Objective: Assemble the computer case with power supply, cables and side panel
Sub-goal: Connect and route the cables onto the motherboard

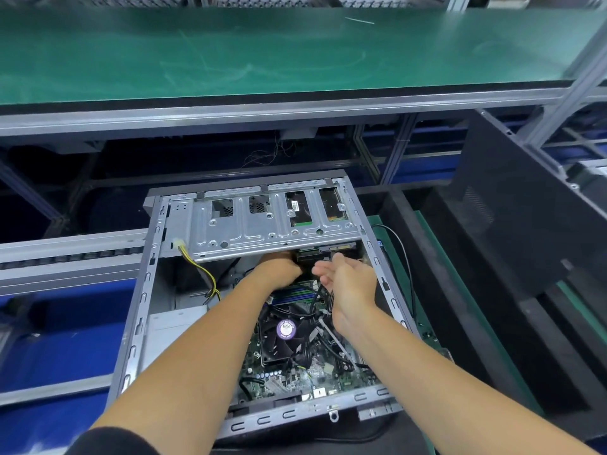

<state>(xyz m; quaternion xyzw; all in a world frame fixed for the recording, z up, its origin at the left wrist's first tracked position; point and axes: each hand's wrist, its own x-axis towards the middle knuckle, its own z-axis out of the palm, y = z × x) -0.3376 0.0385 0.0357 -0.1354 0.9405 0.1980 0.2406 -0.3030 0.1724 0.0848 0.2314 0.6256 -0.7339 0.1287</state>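
Open case [144, 290] lay flat on the tabletop. Left hand [279, 267] reached under the drive cage [262, 234], grip unclear; right hand [348, 284] loosely apart beside black cables [320, 300]. Cables floppy, light; best pinched at connectors.

An open grey metal computer case [253, 310] is laid flat on its side. A silver metal drive tray [272, 224] is seen across its far end. A green board with a black round fan [279, 336] is seen inside. Thin yellow and black cables [202, 269] are hung from a white plug. A dark flat side panel [525, 218] is leaned upright on the right.
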